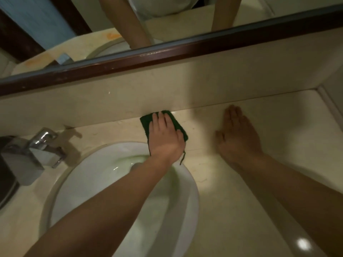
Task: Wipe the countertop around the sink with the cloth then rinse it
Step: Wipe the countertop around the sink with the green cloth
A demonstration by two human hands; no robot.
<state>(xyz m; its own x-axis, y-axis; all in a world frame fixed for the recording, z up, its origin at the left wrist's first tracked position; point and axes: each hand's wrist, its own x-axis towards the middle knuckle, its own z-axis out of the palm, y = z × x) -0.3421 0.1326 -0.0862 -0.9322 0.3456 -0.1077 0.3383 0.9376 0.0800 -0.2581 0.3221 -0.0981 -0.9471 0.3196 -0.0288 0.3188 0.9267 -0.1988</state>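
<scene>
A dark green cloth [145, 120] lies flat on the beige stone countertop [278, 115], right against the low backsplash behind the sink. My left hand [165, 134] presses down on it with straight fingers, covering most of it; a loose thread hangs at the wrist. My left forearm reaches across the white oval sink [189, 197]. My right hand [237, 134] rests flat on the bare countertop to the right of the cloth, fingers straight and pointing at the backsplash.
A chrome faucet [43, 143] stands at the left behind the sink, with a dark object beside it at the frame's edge. A mirror with a dark wooden frame [167, 52] runs above the backsplash. A side wall meets the counter at the far right.
</scene>
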